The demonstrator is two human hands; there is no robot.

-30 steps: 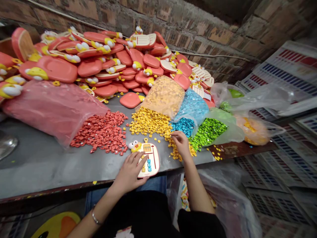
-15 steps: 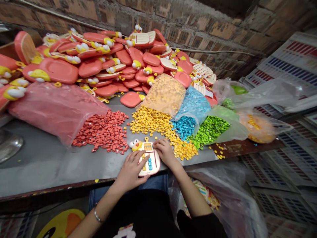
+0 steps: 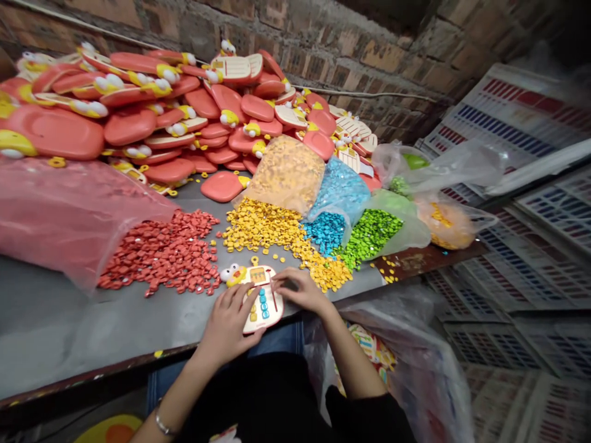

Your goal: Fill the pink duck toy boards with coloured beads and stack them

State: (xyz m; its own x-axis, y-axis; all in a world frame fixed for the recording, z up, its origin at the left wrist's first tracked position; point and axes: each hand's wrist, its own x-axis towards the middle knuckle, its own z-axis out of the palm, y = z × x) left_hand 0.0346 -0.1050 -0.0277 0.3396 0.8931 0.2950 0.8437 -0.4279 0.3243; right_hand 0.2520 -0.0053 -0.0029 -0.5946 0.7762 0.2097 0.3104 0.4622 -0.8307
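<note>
Grey tabletop (image 3: 152,326), brick wall (image 3: 323,52) behind. Red pieces (image 3: 161,258), yellow pieces (image 3: 263,223), blue pieces (image 3: 327,232) and green pieces (image 3: 373,234) spill from bags in an arc, presumably so each colour is reachable. White toy board (image 3: 275,315) lies face up near the front edge. Left hand (image 3: 228,320) open, fingers spread over its left side, likely steadying it. Right hand (image 3: 300,289) has fingers curled in at its upper right; can't tell if they pinch anything. Board sits between both hands, partly under left fingers.
</note>
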